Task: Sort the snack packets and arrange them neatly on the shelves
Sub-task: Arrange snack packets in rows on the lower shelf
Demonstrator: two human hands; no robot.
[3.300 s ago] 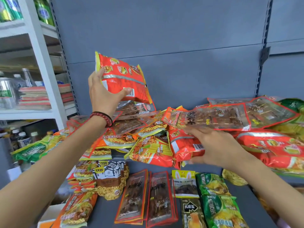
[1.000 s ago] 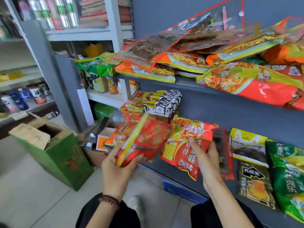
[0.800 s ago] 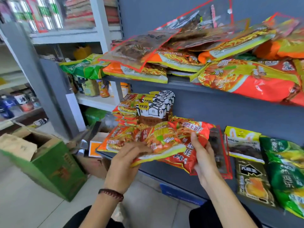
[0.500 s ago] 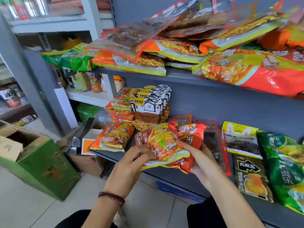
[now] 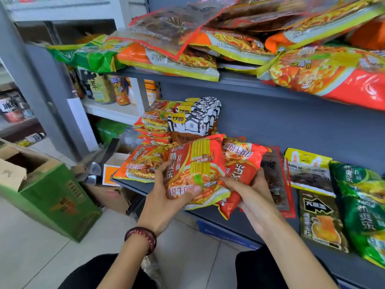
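Two red noodle packets are held stacked just above the lower grey shelf (image 5: pixel 325 265). My left hand (image 5: pixel 166 197) grips the upper red packet (image 5: pixel 195 170) with a yellow stripe, thumb on its front. My right hand (image 5: pixel 248 195) holds the second red packet (image 5: pixel 241 163) beneath it, fingers also touching the upper one. To the left lies an orange noodle packet (image 5: pixel 141 165), behind it a stack of similar packets (image 5: pixel 155 126) and white-and-brown packets (image 5: pixel 198 119). Dark red-edged packets (image 5: pixel 275 180) lie to the right, partly hidden.
The upper shelf (image 5: pixel 235 82) carries a loose pile of orange, red and clear packets (image 5: pixel 229 42). A yellow packet (image 5: pixel 308 170), a dark packet (image 5: pixel 320 220) and green packets (image 5: pixel 362 205) lie on the lower shelf's right. A green cardboard box (image 5: pixel 50 197) stands on the floor at left.
I took two red packets from the upper shelf and lowered them. In the last second my left hand laid its packet flat on top of the one in my right hand.
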